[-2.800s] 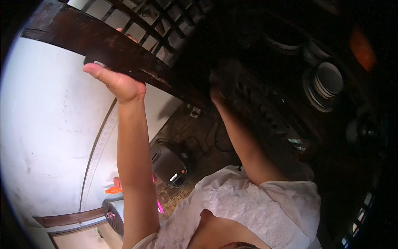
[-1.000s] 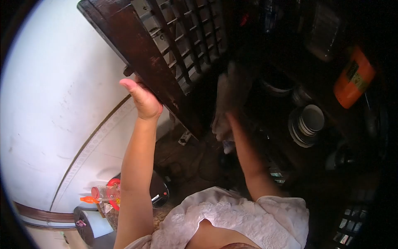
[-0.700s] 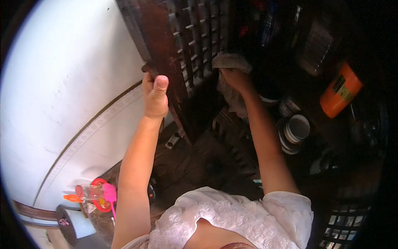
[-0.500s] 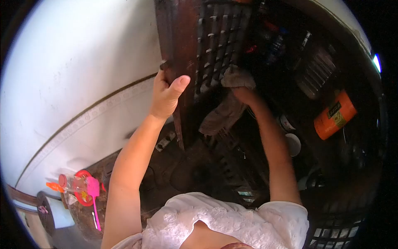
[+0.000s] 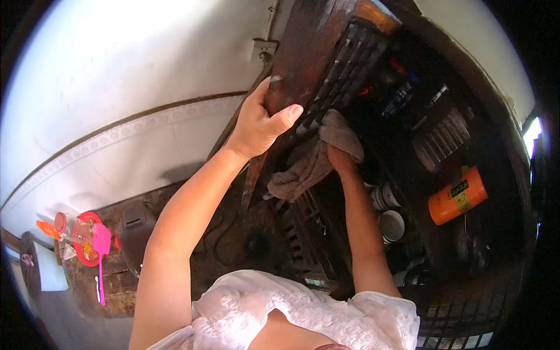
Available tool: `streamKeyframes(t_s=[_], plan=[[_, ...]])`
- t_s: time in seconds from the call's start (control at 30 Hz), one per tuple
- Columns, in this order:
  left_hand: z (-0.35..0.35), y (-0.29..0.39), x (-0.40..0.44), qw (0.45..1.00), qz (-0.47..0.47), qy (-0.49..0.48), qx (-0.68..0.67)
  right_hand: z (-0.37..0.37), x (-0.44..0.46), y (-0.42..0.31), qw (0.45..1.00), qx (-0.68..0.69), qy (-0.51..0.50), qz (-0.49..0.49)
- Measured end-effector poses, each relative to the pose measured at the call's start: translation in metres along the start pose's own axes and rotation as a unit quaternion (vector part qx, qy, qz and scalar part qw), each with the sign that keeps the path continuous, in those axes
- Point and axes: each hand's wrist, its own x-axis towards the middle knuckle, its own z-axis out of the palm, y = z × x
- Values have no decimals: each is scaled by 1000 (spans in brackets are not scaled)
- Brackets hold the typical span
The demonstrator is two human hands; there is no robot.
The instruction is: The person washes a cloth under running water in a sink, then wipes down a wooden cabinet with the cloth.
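Worn garment: white fabric blouse (image 5: 224,303) with short, loose sleeves (image 5: 389,309), raised white floral trim (image 5: 321,308) across the chest, and notched neckline (image 5: 275,307).

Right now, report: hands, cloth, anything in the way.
Left hand gripping door edge. Right hand holding cloth, bunched, near lattice. Bowls close beside right forearm; contact unclear.

1 head-worn camera looks forward and down over the white embroidered blouse (image 5: 344,315), its wide, round-edged view taking in the left hand (image 5: 262,123) and right hand (image 5: 343,158), with the white wall (image 5: 146,70) to their left and the wooden cabinet (image 5: 466,64) to their right.
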Motion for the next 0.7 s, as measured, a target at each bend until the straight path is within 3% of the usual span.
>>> streamKeyframes(t_s=[0.03,0.07,0.1,0.13,0.17,0.2,0.23,0.27,0.3,0.33,0.37,0.5,0.53,0.57,0.7], plan=[[-1,0,0,1000,14,4,22,0,-2,-4,982,-176,-33,-59],[-1,0,1,999,26,8,43,1,-3,-3,929,-345,-66,-116],[-2,2,1,1000,1,4,21,3,3,9,929,-345,-73,-111],[1,2,-1,1000,-7,4,17,5,12,28,934,-308,-40,-176],[5,2,-1,1000,14,7,4,9,15,44,933,-268,-4,-240],[7,2,-1,999,37,10,-9,16,11,53,934,-269,-4,-235],[6,1,-1,1000,31,1,6,22,5,59,992,-57,28,-109],[5,2,-1,999,34,2,3,24,1,62,986,157,59,18],[3,3,0,1000,25,-4,8,21,-2,58,986,152,60,14],[2,5,0,1000,14,-9,13,19,-7,52,940,320,43,113],[2,5,-1,1000,16,-8,14,16,-11,47,854,477,25,208],[-2,2,1,1000,3,-2,1,11,-18,41,837,524,13,156],[-2,0,1,1000,0,1,-8,18,-13,53,979,186,52,-67],[-1,-1,2,999,42,2,13,25,-12,65,940,-184,81,-275],[-10,-9,5,998,41,19,54,25,-18,51,944,-71,41,-321]])
